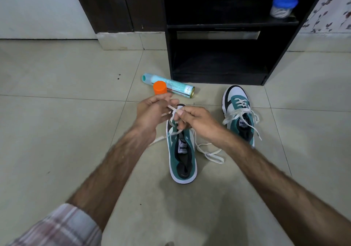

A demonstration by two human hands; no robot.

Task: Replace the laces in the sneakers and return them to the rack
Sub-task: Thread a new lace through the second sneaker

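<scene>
A green, white and black sneaker point(182, 160) stands on the floor tiles in front of me, heel toward me. Above its toe my left hand point(152, 114) and my right hand point(191, 120) each pinch a part of its white lace point(210, 155), which trails loose on the floor to the right of the shoe. A second matching sneaker point(239, 111) stands further right with its white lace threaded through the lower eyelets and the ends loose. The dark shoe rack point(218, 55) stands behind, with its lower shelves bare.
A teal spray can point(176, 87) lies on the floor behind my hands, beside an orange cap point(160, 87). A clear jar with a blue lid point(283, 6) stands on the rack's upper shelf. A dark door frame stands left of the rack.
</scene>
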